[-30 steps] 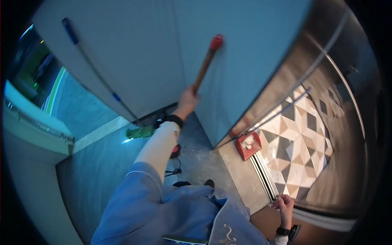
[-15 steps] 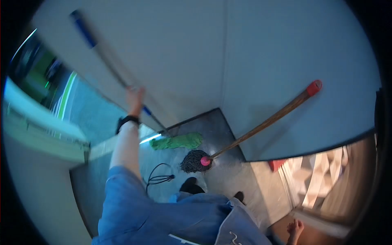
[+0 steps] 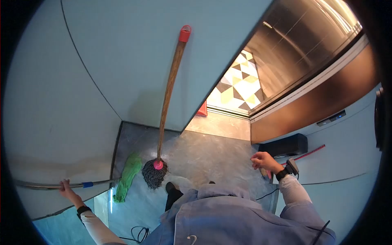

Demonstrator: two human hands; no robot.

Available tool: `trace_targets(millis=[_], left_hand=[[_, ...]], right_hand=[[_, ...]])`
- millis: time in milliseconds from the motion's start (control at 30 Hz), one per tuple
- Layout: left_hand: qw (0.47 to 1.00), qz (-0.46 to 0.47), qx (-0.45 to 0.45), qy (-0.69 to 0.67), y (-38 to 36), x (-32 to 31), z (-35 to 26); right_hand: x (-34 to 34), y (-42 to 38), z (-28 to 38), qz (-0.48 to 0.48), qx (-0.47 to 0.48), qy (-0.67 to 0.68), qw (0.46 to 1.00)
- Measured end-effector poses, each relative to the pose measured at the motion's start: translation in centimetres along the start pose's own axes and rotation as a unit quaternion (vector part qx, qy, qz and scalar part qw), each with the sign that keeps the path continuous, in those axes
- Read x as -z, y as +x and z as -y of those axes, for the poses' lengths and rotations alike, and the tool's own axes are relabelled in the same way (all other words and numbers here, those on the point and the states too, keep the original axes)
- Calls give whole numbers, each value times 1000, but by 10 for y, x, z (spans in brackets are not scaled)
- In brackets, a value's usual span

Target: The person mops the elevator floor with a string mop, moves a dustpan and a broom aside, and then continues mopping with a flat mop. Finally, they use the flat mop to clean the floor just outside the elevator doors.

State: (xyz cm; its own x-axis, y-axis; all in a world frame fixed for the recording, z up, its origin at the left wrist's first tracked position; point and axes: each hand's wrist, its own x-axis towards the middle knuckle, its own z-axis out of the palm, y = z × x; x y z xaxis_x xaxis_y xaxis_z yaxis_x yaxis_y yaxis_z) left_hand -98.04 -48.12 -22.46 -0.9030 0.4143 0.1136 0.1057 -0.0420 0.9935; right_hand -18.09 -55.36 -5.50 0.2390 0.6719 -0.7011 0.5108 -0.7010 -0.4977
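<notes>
My left hand (image 3: 70,193) is closed around the metal pole of a flat mop (image 3: 38,186) with a blue collar. The pole slants from the wall to a green mop head (image 3: 129,176) on the floor. Beside that head stands a string mop (image 3: 168,92) with dark strands, a pink socket and a wooden handle with a red cap, which leans on the wall. My right hand (image 3: 266,161) is held out over the floor on the right, fingers loosely bent and nothing visible in them. It is near a thin red stick (image 3: 308,152).
A black box (image 3: 283,146) lies by the right wall. Black cable (image 3: 141,234) is coiled on the floor at lower left. Beyond a doorway is a patterned floor (image 3: 241,83), with a red object (image 3: 201,110) at its edge.
The view has swung to the right. My left hand still holds the flat mop, now low at the left. My right hand has come up and outward into clearer view.
</notes>
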Motion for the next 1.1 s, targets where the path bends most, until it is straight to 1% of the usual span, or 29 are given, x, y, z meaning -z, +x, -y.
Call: trace_targets(millis=[33, 67, 100, 167, 200, 233, 300, 333, 367, 433, 500, 567, 633, 667, 733, 767, 800, 833, 867, 900, 933, 967, 1000, 1067, 1100], left_hand=[[1000, 6, -3, 1, -11, 4, 3], [998, 64, 10, 16, -21, 12, 15], [992, 121, 18, 28, -32, 23, 22], [988, 135, 26, 68, -57, 39, 26], [987, 129, -24, 91, -71, 39, 22], [986, 134, -31, 91, -77, 37, 14], [986, 93, -60, 128, -87, 35, -16], [981, 97, -130, 107, -108, 26, -56], [980, 97, -139, 106, -117, 20, -93], [960, 109, -194, 168, -134, 13, -168], [954, 80, -251, 140, -155, 4, -236], [952, 90, -285, 69, -228, -15, -322], [937, 133, -322, 9, -261, -26, -371], [936, 129, -327, 2, -269, -31, -384], [879, 217, -425, -7, -280, -41, -409], [874, 219, -434, -12, -303, -53, -422], [878, 231, -417, -37, -330, -66, -432], [882, 246, -398, -62, -351, -76, -439], [866, 304, -390, -74, -365, -81, -443], [862, 310, -394, -80, -383, -89, -446], [855, 345, -377, -91, -406, -98, -447], [846, 379, -361, -102, -428, -108, -449], [842, 378, -368, -112, -445, -120, -448], [800, 460, -323, -207, -477, -145, -446], [791, 476, -308, -227, -495, -156, -448]], right_hand=[[-3, -1, -2, 9, -10, 1, 1000], [-10, -5, 2, 36, -5, -20, 999], [-19, -5, -8, 35, -3, -14, 999], [-35, -3, -28, 86, 34, -23, 995], [-39, -5, -38, 91, 37, -20, 995], [-39, -5, -49, 90, 38, -11, 995], [-35, -7, -72, 91, 37, 17, 995], [-31, -9, -88, 93, 40, 24, 995], [-26, -10, -105, 77, 37, 31, 996], [-17, -9, -139, 59, 45, 46, 996], [-14, -10, -178, 31, 49, 79, 995], [-13, -14, -213, 32, 53, 102, 993], [-11, -22, -247, 32, 55, 122, 990], [-11, -26, -265, 30, 56, 137, 989], [-13, -34, -304, 27, 65, 161, 984], [-12, -39, -327, 0, 39, 186, 982], [-14, -45, -348, -27, 11, 212, 977], [-17, -53, -365, -30, 12, 222, 975], [-18, -62, -383, -52, -5, 250, 967], [-20, -71, -396, -75, -21, 278, 957], [-23, -78, -409, -82, -18, 286, 955], [-24, -85, -418, -84, -23, 302, 949], [-21, -88, -423, -86, -27, 317, 944], [-4, -91, -423, -100, -20, 321, 941], [5, -92, -420, -107, -23, 321, 941]])
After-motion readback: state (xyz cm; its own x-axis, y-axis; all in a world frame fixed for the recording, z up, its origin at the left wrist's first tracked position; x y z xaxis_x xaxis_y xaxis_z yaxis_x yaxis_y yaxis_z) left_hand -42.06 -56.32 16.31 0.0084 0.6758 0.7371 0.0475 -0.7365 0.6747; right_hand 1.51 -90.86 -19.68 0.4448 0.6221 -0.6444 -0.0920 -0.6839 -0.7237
